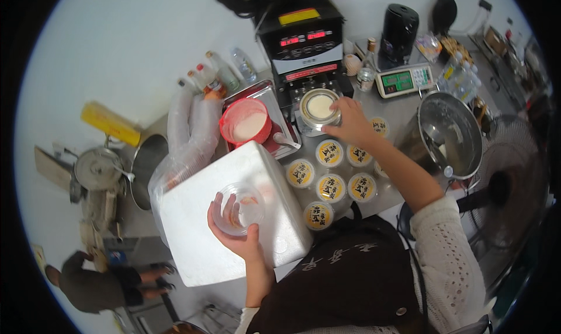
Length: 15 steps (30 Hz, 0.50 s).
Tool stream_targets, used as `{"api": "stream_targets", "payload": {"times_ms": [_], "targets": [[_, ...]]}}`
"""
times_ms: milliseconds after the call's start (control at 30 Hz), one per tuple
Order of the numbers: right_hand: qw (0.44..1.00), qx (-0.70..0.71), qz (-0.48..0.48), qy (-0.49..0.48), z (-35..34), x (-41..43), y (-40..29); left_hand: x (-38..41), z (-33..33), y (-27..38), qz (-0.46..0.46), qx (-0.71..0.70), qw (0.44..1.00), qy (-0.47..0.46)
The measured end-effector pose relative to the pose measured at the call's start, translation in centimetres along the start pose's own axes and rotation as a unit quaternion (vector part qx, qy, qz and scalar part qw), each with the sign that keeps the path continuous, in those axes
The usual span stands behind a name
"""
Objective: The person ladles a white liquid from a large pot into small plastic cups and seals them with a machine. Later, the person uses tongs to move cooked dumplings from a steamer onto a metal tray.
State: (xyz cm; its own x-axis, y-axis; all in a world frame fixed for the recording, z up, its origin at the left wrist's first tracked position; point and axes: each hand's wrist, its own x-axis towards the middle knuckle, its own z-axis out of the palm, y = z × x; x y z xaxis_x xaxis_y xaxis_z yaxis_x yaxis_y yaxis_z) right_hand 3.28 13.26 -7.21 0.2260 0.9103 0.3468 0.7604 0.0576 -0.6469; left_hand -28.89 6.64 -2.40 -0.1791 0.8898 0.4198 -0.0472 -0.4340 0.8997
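My left hand holds an empty clear plastic cup above a white foam box. My right hand has its thumb and fingers at the rim of a round metal holder on the cup sealing machine. A cup of pale, creamy content sits in that holder. Several sealed cups with yellow printed lids stand on the metal counter near my right forearm. A red plastic pitcher with white contents stands on a metal tray, with a white spoon beside it.
Left of the pitcher lie stacked clear cups in plastic sleeves, with bottles behind. To the right are a large metal pot, a digital scale and a fan. Another person stands at the far lower left.
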Motion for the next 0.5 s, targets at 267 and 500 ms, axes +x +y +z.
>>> {"api": "stream_targets", "payload": {"times_ms": [267,500], "targets": [[0.969,-0.077,-0.136,0.194,-17.0,-17.4,-4.2,0.6,-1.2,-1.2,-0.084,-0.11,0.989,-0.054],[0.966,-0.146,0.089,0.193,-20.3,-22.0,3.8,3.1,6.7,5.3,-0.3,-0.379,0.825,-0.292]]}}
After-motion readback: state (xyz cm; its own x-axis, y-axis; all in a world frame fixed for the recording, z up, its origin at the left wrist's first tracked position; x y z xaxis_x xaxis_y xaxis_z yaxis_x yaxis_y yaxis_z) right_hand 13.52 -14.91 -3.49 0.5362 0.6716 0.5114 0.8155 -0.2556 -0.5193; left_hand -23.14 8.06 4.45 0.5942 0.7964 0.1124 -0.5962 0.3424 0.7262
